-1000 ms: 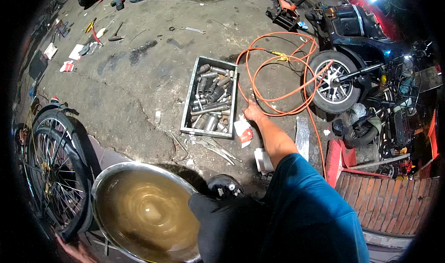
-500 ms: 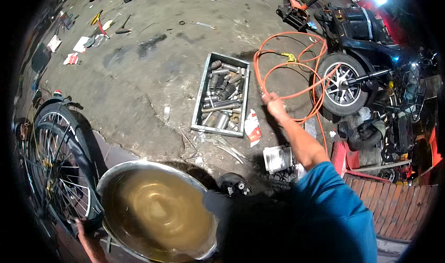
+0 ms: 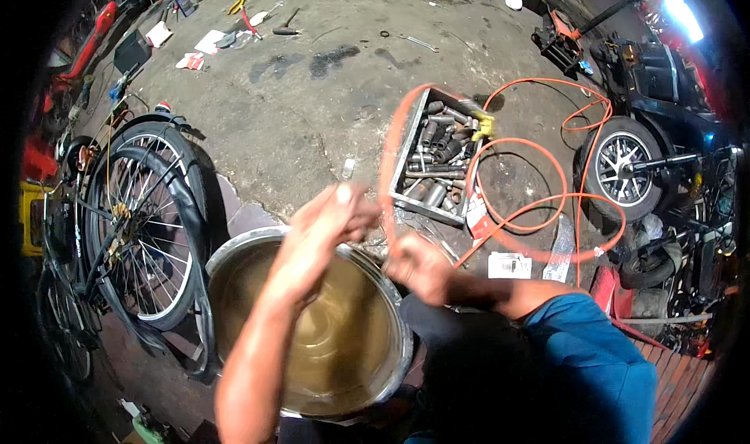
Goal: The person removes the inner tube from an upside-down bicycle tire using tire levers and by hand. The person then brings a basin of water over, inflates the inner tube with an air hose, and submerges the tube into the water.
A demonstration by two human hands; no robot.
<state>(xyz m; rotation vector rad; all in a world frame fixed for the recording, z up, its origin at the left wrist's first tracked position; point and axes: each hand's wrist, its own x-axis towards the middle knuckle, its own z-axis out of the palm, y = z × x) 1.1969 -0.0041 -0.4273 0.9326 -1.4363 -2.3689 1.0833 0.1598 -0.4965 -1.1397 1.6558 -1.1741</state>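
Note:
My right hand (image 3: 422, 268) is closed around an orange air hose (image 3: 387, 174), which rises from the fist and arcs over the toolbox. The hose carries a yellow fitting (image 3: 484, 125). Just left of that fist, my left hand (image 3: 332, 221) hovers above the rim of a metal basin (image 3: 394, 303); its fingers are blurred but look half spread, with nothing visible in them. Murky brown water (image 3: 336, 350) fills the basin. To its left, a black inner tube (image 3: 205, 303) hangs out of a bicycle wheel (image 3: 148, 217).
An open metal tray (image 3: 401, 162) of sockets stands beyond my hands. Hose loops (image 3: 564, 182) lie on the floor near a small vehicle's wheel (image 3: 625, 166). A white box (image 3: 509, 265) sits by my right forearm. Spanners (image 3: 419, 43) and pliers (image 3: 237, 5) lie farther off.
My right hand has drawn the hose in toward the basin, dragging its loops and yellow fitting left. My left hand has left the inner tube and come up over the basin.

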